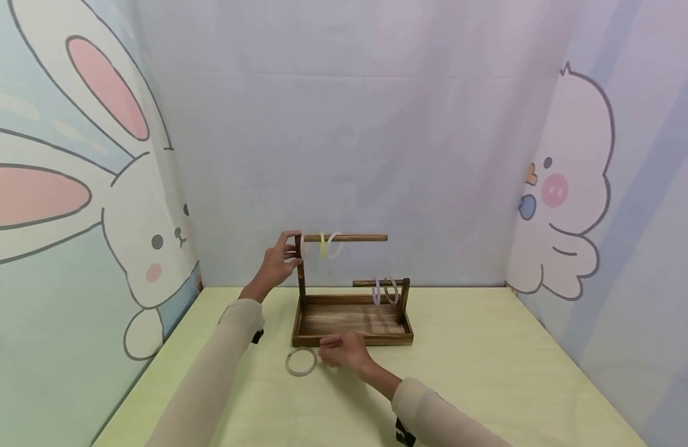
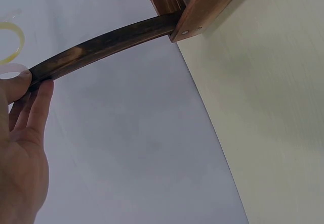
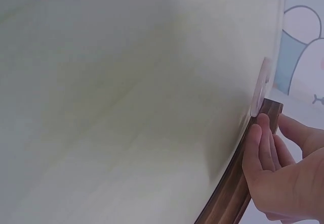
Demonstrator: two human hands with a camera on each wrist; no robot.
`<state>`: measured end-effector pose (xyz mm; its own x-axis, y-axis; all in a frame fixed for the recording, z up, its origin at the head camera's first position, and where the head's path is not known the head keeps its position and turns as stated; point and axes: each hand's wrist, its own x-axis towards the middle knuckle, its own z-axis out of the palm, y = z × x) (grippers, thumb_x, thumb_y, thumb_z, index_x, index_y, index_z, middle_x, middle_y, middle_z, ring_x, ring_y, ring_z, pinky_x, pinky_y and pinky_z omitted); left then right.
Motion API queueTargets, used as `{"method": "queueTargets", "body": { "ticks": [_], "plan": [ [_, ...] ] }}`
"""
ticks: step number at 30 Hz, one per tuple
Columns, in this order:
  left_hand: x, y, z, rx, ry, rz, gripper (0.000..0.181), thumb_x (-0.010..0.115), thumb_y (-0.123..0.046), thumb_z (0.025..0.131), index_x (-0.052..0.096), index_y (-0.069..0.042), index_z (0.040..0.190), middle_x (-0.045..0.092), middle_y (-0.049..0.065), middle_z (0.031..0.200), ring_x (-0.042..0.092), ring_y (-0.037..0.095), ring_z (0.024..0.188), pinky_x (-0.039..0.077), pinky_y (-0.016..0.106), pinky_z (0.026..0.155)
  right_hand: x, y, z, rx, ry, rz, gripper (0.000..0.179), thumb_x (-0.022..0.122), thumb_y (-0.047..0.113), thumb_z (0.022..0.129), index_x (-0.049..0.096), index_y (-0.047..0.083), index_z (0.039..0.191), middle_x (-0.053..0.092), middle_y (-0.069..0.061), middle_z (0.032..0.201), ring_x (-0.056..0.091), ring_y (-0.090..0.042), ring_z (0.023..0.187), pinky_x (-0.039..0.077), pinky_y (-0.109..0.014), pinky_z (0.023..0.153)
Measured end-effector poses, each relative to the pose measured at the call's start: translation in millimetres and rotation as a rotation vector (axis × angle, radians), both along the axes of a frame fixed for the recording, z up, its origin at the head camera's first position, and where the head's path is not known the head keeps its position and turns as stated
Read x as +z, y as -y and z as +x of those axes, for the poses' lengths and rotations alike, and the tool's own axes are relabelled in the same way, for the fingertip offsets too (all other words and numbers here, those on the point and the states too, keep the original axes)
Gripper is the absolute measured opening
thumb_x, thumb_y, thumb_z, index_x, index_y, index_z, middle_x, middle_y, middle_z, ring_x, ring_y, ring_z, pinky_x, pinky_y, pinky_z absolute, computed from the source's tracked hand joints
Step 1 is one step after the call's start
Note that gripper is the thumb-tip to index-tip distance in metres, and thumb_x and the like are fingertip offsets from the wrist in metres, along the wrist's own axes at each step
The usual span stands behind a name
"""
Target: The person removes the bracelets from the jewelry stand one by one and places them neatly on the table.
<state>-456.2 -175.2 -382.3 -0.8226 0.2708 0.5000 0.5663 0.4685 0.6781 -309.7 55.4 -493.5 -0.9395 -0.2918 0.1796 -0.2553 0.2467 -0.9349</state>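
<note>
My left hand (image 1: pixel 277 264) grips the top of the tall post of a wooden bangle stand (image 1: pixel 352 341), thumb on one side and fingers on the other. On the upper bar (image 1: pixel 361 238) hang a yellow bangle (image 1: pixel 323 245), a whitish one beside it and a pale one close to the post. The lower bar carries a lilac bangle (image 1: pixel 376 292) and a beige one. A pale, see-through bangle (image 1: pixel 302 374) lies flat on the table before the tray's front left corner. Just right of it is my right hand (image 1: pixel 346 351), fingers slightly bent, thumb apart, holding nothing.
The stand's tray stands toward the back of the pale yellow table (image 1: pixel 467 366). A grey cloth wall (image 1: pixel 433 155) rises behind it. Side walls with a printed rabbit (image 1: pixel 137 230) and a printed chick (image 1: pixel 573 143) flank the table.
</note>
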Motion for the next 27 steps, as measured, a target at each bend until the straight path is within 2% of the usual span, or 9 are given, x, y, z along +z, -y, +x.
{"method": "queueTargets", "body": {
  "ticks": [9,12,18,24,27],
  "plan": [
    [1.0,-1.1,0.8,0.002,-0.003,0.003,0.073,0.068,0.009,0.095,0.037,-0.017,0.156,0.064,0.032,0.132,0.065,0.043,0.122,0.057,0.055,0.098,15.1,-5,-2.4,0.018,-0.018,0.0,0.024,0.076,-0.005,0.089,0.073,-0.015,0.111,0.076,-0.026,0.097,0.076,-0.042,0.087,0.063,-0.056,0.078],
    [0.6,-1.7,1.4,0.006,0.001,0.002,0.073,0.069,0.009,0.095,0.037,-0.017,0.156,0.063,0.033,0.132,0.065,0.043,0.122,0.057,0.055,0.098,20.4,-7,-5.1,0.025,-0.01,-0.016,0.025,0.076,-0.004,0.09,0.072,-0.016,0.111,0.076,-0.027,0.098,0.076,-0.041,0.09,0.064,-0.052,0.08],
    [-0.7,-0.9,0.4,0.01,-0.004,0.004,0.074,0.069,0.009,0.095,0.037,-0.019,0.156,0.065,0.031,0.131,0.066,0.042,0.122,0.057,0.054,0.099,29.5,-11,-14.7,0.015,-0.051,0.009,0.02,0.077,-0.002,0.091,0.076,-0.011,0.109,0.076,-0.025,0.098,0.076,-0.039,0.092,0.065,-0.041,0.078],
    [-0.4,-1.4,0.5,0.011,-0.002,-0.006,0.075,0.069,0.008,0.096,0.037,-0.025,0.155,0.064,0.031,0.132,0.065,0.042,0.123,0.057,0.053,0.099,42.6,-16,-27.5,0.0,-0.059,-0.022,0.022,0.076,-0.001,0.093,0.075,-0.011,0.112,0.075,-0.027,0.102,0.074,-0.042,0.097,0.063,-0.05,0.083],
    [-0.2,-0.8,1.0,0.015,-0.006,-0.012,0.076,0.07,0.008,0.095,0.037,-0.026,0.155,0.065,0.03,0.131,0.066,0.041,0.122,0.057,0.052,0.098,52.9,-19,-34.0,-0.041,-0.051,0.001,0.021,0.077,0.003,0.093,0.077,-0.005,0.113,0.077,-0.021,0.103,0.075,-0.035,0.097,0.064,-0.043,0.081]
  ]
}}
